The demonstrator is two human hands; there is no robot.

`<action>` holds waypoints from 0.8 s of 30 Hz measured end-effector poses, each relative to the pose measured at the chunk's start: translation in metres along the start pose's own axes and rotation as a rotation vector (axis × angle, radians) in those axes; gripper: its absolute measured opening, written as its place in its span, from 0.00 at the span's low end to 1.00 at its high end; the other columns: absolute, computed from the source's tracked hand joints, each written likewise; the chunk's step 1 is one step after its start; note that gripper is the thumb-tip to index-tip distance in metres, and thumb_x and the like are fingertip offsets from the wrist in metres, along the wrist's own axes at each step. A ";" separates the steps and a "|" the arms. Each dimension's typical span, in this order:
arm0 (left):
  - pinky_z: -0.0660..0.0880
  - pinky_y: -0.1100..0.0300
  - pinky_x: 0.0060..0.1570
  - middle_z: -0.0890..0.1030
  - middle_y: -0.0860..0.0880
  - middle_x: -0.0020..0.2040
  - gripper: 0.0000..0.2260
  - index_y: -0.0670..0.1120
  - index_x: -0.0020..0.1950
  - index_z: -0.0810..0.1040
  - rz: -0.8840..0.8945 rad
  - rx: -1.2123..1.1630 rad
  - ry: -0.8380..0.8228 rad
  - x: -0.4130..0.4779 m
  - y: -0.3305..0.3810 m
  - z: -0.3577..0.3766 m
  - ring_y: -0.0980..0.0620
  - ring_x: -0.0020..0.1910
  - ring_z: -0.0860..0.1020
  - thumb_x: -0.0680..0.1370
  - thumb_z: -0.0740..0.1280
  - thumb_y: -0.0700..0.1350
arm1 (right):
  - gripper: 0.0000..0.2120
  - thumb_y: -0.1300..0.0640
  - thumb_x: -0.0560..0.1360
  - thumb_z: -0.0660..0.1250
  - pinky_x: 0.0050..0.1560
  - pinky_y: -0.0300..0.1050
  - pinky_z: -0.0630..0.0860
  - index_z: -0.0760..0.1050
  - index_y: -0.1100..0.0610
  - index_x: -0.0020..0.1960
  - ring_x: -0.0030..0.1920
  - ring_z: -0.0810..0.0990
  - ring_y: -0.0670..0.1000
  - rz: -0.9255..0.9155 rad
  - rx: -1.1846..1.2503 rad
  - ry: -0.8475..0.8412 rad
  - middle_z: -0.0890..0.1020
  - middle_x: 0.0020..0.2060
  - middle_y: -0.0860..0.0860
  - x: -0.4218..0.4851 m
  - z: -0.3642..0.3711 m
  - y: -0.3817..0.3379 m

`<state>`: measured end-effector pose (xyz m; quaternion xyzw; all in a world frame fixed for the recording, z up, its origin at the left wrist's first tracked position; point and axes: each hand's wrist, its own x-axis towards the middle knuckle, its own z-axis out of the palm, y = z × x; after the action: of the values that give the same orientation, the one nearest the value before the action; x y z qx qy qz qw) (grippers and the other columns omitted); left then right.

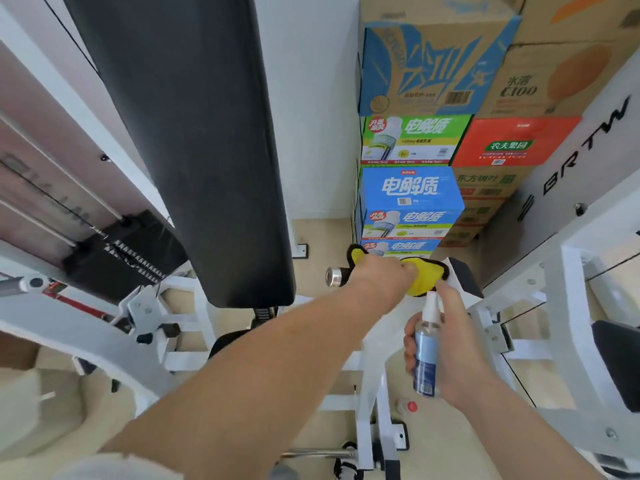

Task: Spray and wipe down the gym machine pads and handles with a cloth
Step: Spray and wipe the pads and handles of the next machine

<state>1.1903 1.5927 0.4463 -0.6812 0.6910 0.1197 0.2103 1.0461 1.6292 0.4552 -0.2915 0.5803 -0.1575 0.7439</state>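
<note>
My left hand (379,277) grips a yellow cloth (424,275) with a dark edge, wrapped round a machine handle. The handle's silver end cap (334,276) sticks out to the left of the hand. My right hand (450,344) holds a clear spray bottle (426,355) with a blue label upright, just below and right of the cloth, its white nozzle close to the cloth. A long black back pad (194,140) of the machine stands upright to the left of both hands.
White machine frame bars (367,393) run below my arms. A black weight stack (124,254) sits at left. Stacked drink cartons (412,188) fill the corner behind the handle. Another white machine (571,271) stands at right. A small red-capped bottle (407,407) lies on the floor.
</note>
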 end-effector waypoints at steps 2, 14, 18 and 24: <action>0.68 0.52 0.42 0.76 0.48 0.51 0.18 0.49 0.72 0.67 -0.037 -0.049 -0.010 -0.022 -0.025 0.002 0.43 0.48 0.76 0.85 0.58 0.56 | 0.35 0.29 0.77 0.62 0.32 0.44 0.66 0.74 0.60 0.30 0.24 0.68 0.55 -0.002 -0.010 -0.028 0.72 0.26 0.58 -0.001 0.011 -0.001; 0.79 0.47 0.45 0.76 0.48 0.39 0.19 0.51 0.41 0.66 -0.586 -0.894 0.293 -0.216 -0.149 0.097 0.42 0.42 0.80 0.85 0.52 0.61 | 0.35 0.29 0.78 0.62 0.29 0.42 0.70 0.73 0.60 0.32 0.25 0.69 0.56 0.041 -0.279 -0.375 0.72 0.27 0.58 -0.027 0.154 0.025; 0.80 0.51 0.36 0.76 0.49 0.41 0.14 0.51 0.47 0.69 -0.645 -1.196 0.378 -0.242 -0.145 0.124 0.46 0.37 0.81 0.85 0.55 0.59 | 0.36 0.27 0.78 0.63 0.32 0.45 0.73 0.75 0.60 0.34 0.27 0.72 0.56 0.082 -0.410 -0.443 0.73 0.30 0.60 -0.035 0.199 0.047; 0.71 0.59 0.34 0.74 0.54 0.34 0.16 0.49 0.44 0.72 -0.578 -1.109 0.541 -0.286 -0.214 0.107 0.57 0.31 0.74 0.84 0.60 0.59 | 0.36 0.26 0.76 0.65 0.32 0.46 0.73 0.75 0.61 0.34 0.26 0.73 0.58 0.086 -0.445 -0.408 0.74 0.29 0.60 -0.045 0.276 0.080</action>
<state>1.4114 1.8867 0.5080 -0.8515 0.3458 0.2205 -0.3267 1.2886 1.7866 0.4841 -0.4482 0.4508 0.0669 0.7690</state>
